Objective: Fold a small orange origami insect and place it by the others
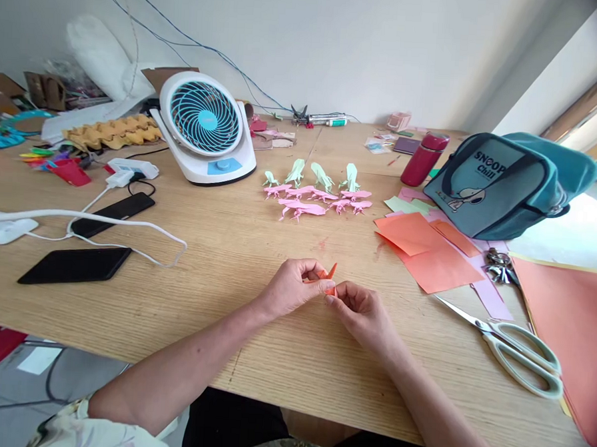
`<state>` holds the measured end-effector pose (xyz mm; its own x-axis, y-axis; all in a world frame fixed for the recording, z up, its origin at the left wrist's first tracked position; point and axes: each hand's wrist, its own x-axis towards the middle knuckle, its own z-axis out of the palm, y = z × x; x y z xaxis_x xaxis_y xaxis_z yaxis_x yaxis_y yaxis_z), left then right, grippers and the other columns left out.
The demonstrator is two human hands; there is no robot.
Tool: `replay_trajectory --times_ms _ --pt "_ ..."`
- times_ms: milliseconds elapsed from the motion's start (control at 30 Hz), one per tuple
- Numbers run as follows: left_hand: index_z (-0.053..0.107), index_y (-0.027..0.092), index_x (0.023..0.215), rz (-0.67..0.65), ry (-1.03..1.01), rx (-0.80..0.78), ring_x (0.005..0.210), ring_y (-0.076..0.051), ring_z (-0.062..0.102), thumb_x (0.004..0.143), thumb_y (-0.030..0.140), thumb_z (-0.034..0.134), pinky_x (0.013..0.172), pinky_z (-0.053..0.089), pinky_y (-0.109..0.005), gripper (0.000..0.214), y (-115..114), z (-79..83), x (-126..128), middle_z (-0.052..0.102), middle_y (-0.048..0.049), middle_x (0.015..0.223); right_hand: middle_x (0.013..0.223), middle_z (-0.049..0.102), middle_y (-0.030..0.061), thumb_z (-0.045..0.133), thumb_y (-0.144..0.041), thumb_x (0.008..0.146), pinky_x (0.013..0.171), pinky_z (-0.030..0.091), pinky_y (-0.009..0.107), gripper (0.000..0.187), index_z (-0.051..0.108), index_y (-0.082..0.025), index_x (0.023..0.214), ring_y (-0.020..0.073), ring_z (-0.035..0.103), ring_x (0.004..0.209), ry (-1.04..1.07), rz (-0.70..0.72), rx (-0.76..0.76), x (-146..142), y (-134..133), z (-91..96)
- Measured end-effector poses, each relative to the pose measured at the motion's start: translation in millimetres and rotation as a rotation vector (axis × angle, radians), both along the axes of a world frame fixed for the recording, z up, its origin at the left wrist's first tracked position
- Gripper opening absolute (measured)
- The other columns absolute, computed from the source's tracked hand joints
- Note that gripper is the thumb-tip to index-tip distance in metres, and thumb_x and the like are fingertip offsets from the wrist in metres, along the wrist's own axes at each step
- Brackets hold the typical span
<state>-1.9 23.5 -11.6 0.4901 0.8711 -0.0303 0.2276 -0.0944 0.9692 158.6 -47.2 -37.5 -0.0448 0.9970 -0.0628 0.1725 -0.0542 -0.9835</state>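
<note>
A small piece of folded orange paper (333, 271) is pinched between my two hands above the front middle of the table. My left hand (295, 285) grips it with thumb and fingers, and a narrow pointed flap sticks up beside the thumb. On its lower right side, my right hand (358, 308) pinches the paper between thumb and index finger. Much of the folded piece is hidden behind my fingers. Beyond my hands stand several pink folded paper figures (302, 209), with several pale green ones (322, 177) in a row behind them.
Scissors (509, 348) lie at right, near orange sheets (427, 250) and a larger orange stack (573, 324). A teal bag (490, 187) and red bottle (424, 160) stand behind. On the left are a fan (208, 129), two dark phones (76, 265) and a white cable (128, 220).
</note>
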Motion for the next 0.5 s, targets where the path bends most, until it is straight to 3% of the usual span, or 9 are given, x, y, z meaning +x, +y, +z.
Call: replay_trajectory --times_ms 200,367,500 --pt "0.061 0.014 0.069 -0.030 -0.026 -0.028 0.060 -0.010 0.051 0.073 0.033 0.072 0.059 0.037 -0.022 0.023 0 1.1 0 0.060 0.0018 0.065 0.059 0.045 -0.0044 0.071 -0.052 0.078 0.049 0.024 0.025 0.038 0.055 -0.019 0.068 0.0094 0.032 0.054 0.063 -0.026 -0.002 1 1 -1.7" --pt "0.059 0.014 0.068 -0.004 -0.058 0.024 0.058 -0.008 0.046 0.074 0.033 0.073 0.056 0.036 -0.021 0.024 4 1.4 -4 0.056 0.0031 0.064 0.071 0.056 0.0002 0.068 -0.053 0.081 0.056 0.031 0.026 0.035 0.066 -0.018 0.080 0.0123 0.042 0.064 0.102 0.086 -0.043 8 1 6.5" --pt "0.059 0.014 0.068 -0.004 -0.090 0.006 0.057 -0.008 0.047 0.073 0.032 0.074 0.053 0.038 -0.019 0.024 5 -0.5 -5 0.056 0.0029 0.064 0.067 0.057 0.0006 0.069 -0.053 0.080 0.056 0.031 0.026 0.036 0.065 -0.017 0.074 0.0127 0.044 0.063 0.068 0.082 -0.040 10 1 8.9"
